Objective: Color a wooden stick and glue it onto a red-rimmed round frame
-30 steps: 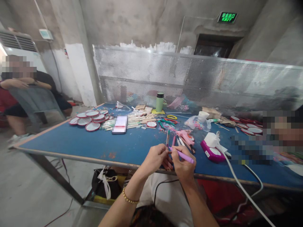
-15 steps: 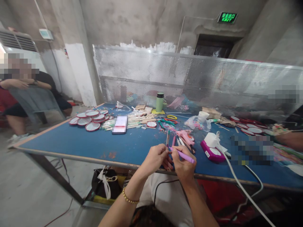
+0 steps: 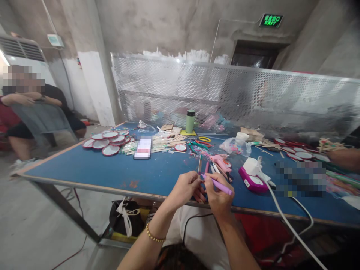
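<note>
My right hand (image 3: 219, 195) grips a purple marker pen (image 3: 222, 186), its tip end by the fingers of my other hand. Closed in a pinch, my left hand (image 3: 187, 189) holds a thin wooden stick (image 3: 200, 165) upright, with a teal upper end and a purple patch lower down. The pen's tip meets or nearly meets the stick; my fingers partly hide the spot. Just beyond my hands lie a pink glue gun (image 3: 222, 164) and several pens (image 3: 215, 168).
Round red-rimmed white discs (image 3: 102, 144) are piled at left, beside wooden sticks (image 3: 168, 141) and a phone (image 3: 143, 148). A green bottle (image 3: 190, 122) stands behind. At right are a magenta power strip (image 3: 253, 182), white cable (image 3: 277, 204) and a co-worker's arm (image 3: 344, 160).
Both my hands stay nearly in place, still holding the stick and the marker pen. At the far right the co-worker's arm has shifted slightly.
</note>
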{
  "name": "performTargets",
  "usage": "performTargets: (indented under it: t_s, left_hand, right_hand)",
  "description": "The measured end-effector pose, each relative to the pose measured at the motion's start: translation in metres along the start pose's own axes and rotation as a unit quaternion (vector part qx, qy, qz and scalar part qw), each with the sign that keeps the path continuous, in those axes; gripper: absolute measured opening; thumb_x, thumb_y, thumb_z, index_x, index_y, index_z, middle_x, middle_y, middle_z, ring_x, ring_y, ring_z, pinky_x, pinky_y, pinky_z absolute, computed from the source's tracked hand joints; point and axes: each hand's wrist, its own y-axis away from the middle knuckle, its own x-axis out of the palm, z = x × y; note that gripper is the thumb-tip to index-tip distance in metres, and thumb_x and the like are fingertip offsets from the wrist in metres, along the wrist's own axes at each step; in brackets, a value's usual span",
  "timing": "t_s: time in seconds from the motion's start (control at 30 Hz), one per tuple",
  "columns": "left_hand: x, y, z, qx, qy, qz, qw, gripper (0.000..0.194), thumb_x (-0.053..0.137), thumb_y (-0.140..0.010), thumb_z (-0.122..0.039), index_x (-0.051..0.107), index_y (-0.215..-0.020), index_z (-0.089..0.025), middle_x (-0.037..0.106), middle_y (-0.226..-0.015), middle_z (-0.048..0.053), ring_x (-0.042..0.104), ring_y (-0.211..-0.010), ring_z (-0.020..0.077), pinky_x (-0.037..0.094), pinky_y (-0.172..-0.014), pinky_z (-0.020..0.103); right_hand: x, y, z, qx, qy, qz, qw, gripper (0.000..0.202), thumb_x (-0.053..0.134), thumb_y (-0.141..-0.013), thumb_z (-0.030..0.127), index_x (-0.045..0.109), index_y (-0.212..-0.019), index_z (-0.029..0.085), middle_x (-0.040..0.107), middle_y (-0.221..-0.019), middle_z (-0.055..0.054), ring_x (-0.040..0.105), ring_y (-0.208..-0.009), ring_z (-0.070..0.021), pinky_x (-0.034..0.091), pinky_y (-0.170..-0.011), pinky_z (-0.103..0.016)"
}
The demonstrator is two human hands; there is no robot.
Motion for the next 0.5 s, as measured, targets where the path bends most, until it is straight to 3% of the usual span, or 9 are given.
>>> performTargets:
  t_s: [0.5]
  left_hand:
    - [-0.0011, -0.0022, 0.0033, 0.007, -0.007, 0.002, 1.000, 0.035, 0.056, -0.082, -0.052, 0.045, -0.075, -0.020, 0.061, -0.054, -0.001, 0.064, -0.046, 0.0159, 0.049, -0.043, 0.023]
  right_hand:
    - [-0.0011, -0.0002, 0.0014, 0.000, -0.001, 0.032, 0.999, 0.016, 0.053, -0.087, 0.019, 0.064, -0.076, 0.020, 0.067, -0.064, 0.000, 0.063, -0.054, -0.0133, 0.051, -0.051, -0.023]
